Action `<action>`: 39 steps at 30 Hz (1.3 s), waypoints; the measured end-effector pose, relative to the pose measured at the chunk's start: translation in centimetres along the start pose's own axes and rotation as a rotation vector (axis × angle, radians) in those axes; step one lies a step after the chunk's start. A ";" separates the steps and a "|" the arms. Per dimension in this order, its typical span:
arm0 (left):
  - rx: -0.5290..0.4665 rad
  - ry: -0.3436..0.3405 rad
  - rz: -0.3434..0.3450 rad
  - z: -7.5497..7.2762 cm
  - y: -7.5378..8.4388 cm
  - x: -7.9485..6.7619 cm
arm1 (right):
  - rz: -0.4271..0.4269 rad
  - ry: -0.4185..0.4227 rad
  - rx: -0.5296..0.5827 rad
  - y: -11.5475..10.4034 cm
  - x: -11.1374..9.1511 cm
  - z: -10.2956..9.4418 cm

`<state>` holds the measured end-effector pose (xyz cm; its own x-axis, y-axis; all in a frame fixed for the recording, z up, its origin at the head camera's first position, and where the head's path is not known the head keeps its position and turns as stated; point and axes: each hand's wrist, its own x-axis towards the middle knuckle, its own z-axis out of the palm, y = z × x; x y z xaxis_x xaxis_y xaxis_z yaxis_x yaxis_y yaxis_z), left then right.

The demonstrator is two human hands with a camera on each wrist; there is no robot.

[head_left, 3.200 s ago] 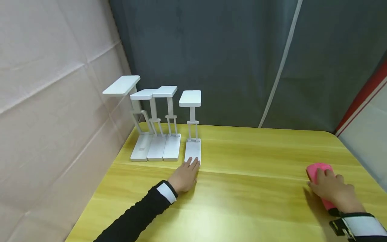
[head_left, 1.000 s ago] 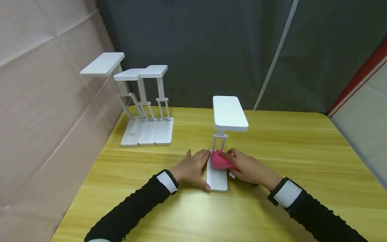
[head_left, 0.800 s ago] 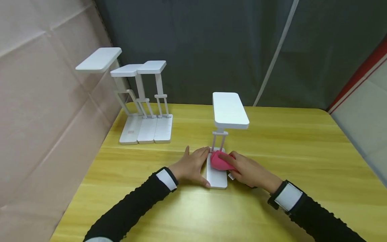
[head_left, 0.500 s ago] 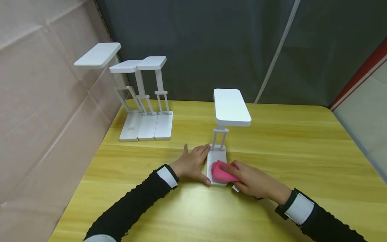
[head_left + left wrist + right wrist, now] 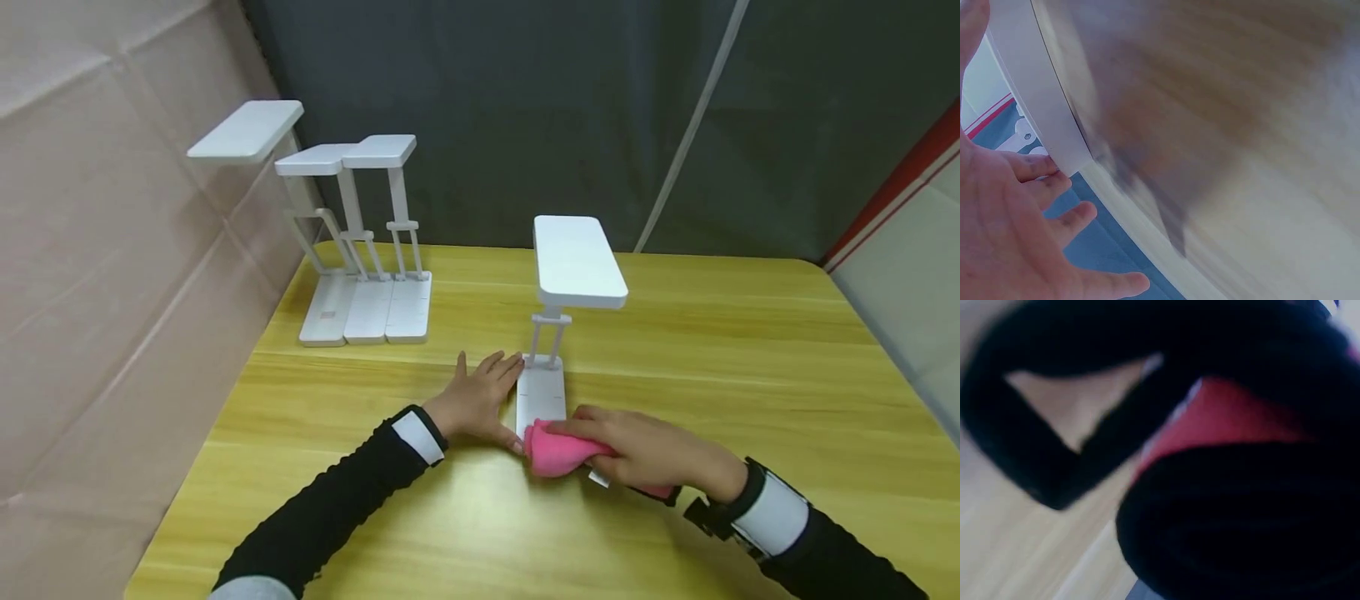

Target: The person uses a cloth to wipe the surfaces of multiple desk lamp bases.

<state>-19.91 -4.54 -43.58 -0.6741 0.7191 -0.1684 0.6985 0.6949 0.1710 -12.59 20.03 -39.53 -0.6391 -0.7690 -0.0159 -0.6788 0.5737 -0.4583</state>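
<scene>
Our left hand point(image 5: 478, 404), fingers spread, touches the white phone stand point(image 5: 577, 262) at one o'clock; our right hand point(image 5: 648, 448) grips the pink cloth point(image 5: 558, 450), apparently wiping the base point(image 5: 541, 393). Next probably calls for another braced stroke.

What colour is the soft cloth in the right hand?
The soft cloth is bright pink, clearest in the head view.

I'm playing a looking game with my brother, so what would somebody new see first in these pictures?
Probably the bright pink bundle, held in the right hand at the near end of a white stand. The left hand touches the left side of that stand's base. Next, the eye may go to three more white stands, side by side at the back left of the yellow table.
</scene>
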 end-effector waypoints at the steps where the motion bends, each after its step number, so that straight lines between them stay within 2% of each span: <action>1: -0.006 0.001 0.000 0.0 0.0 0.0 | 0.019 0.028 -0.008 0.1 0.4 -0.2; 4: -0.033 0.012 -0.006 0.2 0.0 0.0 | 0.092 0.122 -0.084 0.7 2.1 -0.4; 8: -0.054 0.005 -0.023 0.5 0.1 -0.2 | 0.142 0.204 -0.235 1.3 3.9 0.7; 12: -0.043 0.000 -0.033 0.4 0.3 -0.2 | 0.102 0.245 -0.360 1.1 4.3 1.8; 16: -0.014 -0.001 -0.035 0.2 0.5 -0.1 | 0.052 0.227 -0.394 0.2 3.5 2.0; 19: 0.032 -0.007 -0.037 0.0 0.6 -0.1 | 0.048 0.160 -0.346 -0.4 2.8 1.9; 24: 0.096 -0.031 -0.051 -0.1 0.4 -0.1 | 0.053 0.052 -0.200 -1.0 1.8 1.5; 30: 0.088 -0.033 -0.038 -0.3 0.3 0.0 | 0.025 -0.062 -0.039 -0.6 0.9 0.7; 34: 0.063 -0.028 -0.032 -0.3 0.2 -0.1 | -0.004 -0.182 0.131 0.1 0.6 -0.8; 37: 0.049 -0.021 -0.025 -0.3 0.2 -0.1 | 0.054 -0.209 0.264 1.5 0.4 -2.4; 39: 0.051 -0.016 -0.022 -0.3 0.2 -0.1 | 0.130 -0.158 0.315 3.1 0.2 -3.5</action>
<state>-19.75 -4.52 -43.28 -0.6861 0.7031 -0.1870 0.6949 0.7094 0.1178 -16.05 22.61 -37.84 -0.6320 -0.7438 -0.2176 -0.4357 0.5732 -0.6940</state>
